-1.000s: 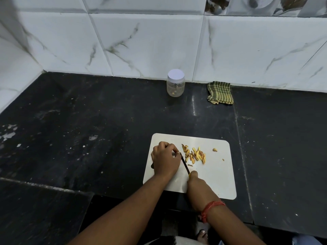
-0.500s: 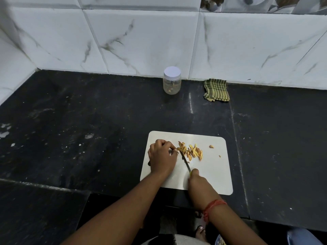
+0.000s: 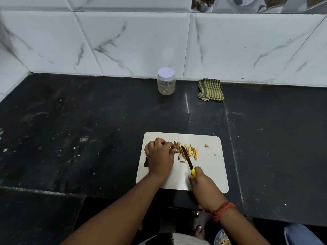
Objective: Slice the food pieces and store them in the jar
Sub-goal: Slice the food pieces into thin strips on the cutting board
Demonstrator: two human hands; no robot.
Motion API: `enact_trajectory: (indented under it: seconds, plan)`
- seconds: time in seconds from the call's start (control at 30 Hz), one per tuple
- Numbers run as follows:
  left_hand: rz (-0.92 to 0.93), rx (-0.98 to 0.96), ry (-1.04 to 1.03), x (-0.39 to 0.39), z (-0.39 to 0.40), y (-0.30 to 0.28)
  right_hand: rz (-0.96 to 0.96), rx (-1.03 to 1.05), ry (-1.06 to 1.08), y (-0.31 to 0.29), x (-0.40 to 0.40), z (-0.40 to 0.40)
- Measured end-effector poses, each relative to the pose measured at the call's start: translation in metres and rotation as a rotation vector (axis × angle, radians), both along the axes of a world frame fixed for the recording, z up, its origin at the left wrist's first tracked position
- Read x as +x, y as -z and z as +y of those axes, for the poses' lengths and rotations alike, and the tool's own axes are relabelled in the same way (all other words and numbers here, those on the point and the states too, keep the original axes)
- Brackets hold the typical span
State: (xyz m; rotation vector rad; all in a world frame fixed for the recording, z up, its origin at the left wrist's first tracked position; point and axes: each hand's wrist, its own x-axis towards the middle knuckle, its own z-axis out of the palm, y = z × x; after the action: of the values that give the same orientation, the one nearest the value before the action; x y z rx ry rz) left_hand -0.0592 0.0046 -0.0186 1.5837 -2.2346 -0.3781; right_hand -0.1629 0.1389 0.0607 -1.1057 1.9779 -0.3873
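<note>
Two hands work over a white cutting board (image 3: 208,177) in the head view, the only view there is. The left hand (image 3: 160,157) has its fingers curled down tight, pinching a small food piece at the left end of the pile. The right hand (image 3: 203,184) is wrapped around the yellow handle of a knife (image 3: 187,158).

A second ago the dark blade sat close by the left fingers, left of the pile. Now it lies across the food pieces (image 3: 187,150), with thin yellow strips on both sides of it. So it looks like one more cut is being made, and the slicing part goes on. A few crumbs (image 3: 206,145) lie apart, further right on the board.

The jar (image 3: 166,81) stands far back by the tiled wall (image 3: 141,41), well apart from the board. Its white lid is on, and there is a little bit of something at the bottom. A green striped cloth (image 3: 210,89) lies to its right on the black counter (image 3: 88,129). Nothing from this pile has gone into the jar yet, so that job is still to do.
</note>
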Motion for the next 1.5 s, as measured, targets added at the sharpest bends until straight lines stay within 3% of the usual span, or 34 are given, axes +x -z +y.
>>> enact_trajectory:
  seconds: [0.43, 0.63, 1.1, 1.5]
  plan:
    - [-0.028, -0.004, -0.028, 0.003, -0.011, -0.005, -0.05, -0.021, 0.043, -0.004, -0.014, 0.0]
    - [-0.136, -0.174, 0.231, -0.001, -0.017, -0.008, -0.062, -0.047, 0.05, -0.003, -0.016, -0.005]
    - [-0.159, -0.295, 0.335, 0.013, -0.007, -0.007, -0.08, -0.085, 0.044, -0.002, -0.022, -0.015]
    - [-0.173, -0.236, 0.324, 0.015, 0.001, -0.002, -0.109, -0.086, 0.032, 0.004, -0.019, -0.026]
